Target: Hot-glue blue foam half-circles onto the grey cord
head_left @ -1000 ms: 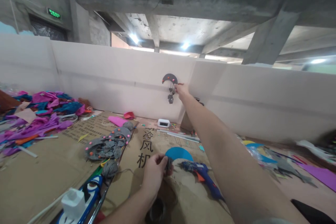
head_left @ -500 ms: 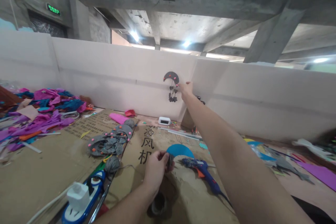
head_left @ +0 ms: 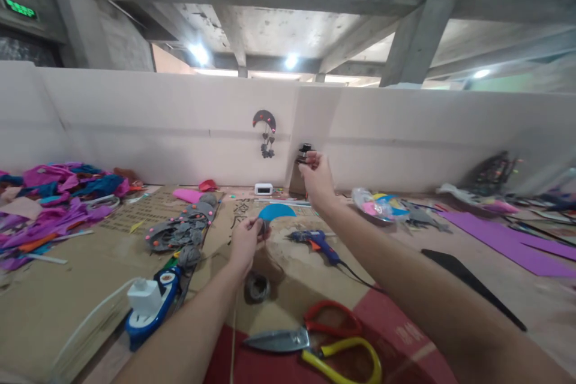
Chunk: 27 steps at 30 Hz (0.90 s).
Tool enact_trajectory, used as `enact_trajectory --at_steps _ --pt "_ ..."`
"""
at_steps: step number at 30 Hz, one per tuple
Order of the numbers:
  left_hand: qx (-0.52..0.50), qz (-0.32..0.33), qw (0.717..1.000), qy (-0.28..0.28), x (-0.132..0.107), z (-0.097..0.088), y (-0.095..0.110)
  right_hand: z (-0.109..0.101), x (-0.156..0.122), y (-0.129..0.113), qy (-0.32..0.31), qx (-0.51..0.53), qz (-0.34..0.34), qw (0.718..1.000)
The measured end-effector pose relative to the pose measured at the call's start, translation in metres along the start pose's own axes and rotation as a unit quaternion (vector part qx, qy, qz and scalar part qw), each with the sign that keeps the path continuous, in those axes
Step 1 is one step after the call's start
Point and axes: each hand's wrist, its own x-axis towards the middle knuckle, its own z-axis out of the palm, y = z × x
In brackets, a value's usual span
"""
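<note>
My left hand [head_left: 245, 241] is closed around a small dark object, held low over the cardboard near a blue foam disc [head_left: 276, 212]. My right hand [head_left: 317, 176] is raised in front of the white partition wall, fingers curled, away from the grey crescent ornament [head_left: 265, 130] with pink dots and hanging hearts that sits on the wall. A dark bottle [head_left: 300, 170] stands just behind my right hand. What the right fingers hold, if anything, I cannot make out.
A blue glue gun [head_left: 317, 243] lies right of my left hand. Red and yellow handled scissors [head_left: 315, 339] lie near me. A grey roll [head_left: 257, 286], a white charger [head_left: 144, 298], grey felt pieces [head_left: 182, 234], a pile of coloured scraps [head_left: 54, 201] and purple sheets [head_left: 504, 234] surround the work area.
My right hand has let go of the crescent ornament on the wall and drawn back and down. The view has shifted right and pulled back, showing the scissors.
</note>
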Motion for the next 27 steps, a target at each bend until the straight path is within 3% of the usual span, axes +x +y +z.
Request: enact_trajectory --at_steps 4,9,13,18,22,27 --pt "-0.005 0.026 1.0 0.014 0.0 0.0 0.011 -0.036 -0.074 -0.017 -0.023 -0.008 0.024 0.999" --pt "0.003 0.048 0.999 0.013 -0.009 0.013 0.018 -0.075 -0.123 0.005 -0.018 -0.016 0.063 0.998" --pt "0.037 0.068 0.997 -0.028 -0.02 0.039 0.03 -0.09 -0.123 0.025 -0.05 -0.052 0.051 0.996" --pt "0.018 0.105 0.992 -0.063 -0.03 0.066 0.04 -0.094 -0.112 0.031 -0.065 -0.04 0.06 0.995" --pt "0.005 0.085 0.994 -0.063 -0.033 0.061 0.027 -0.092 -0.111 0.036 -0.07 -0.012 0.099 0.993" --pt "0.005 0.043 0.998 -0.043 -0.026 0.046 0.011 -0.081 -0.121 0.045 -0.103 -0.047 0.082 0.99"
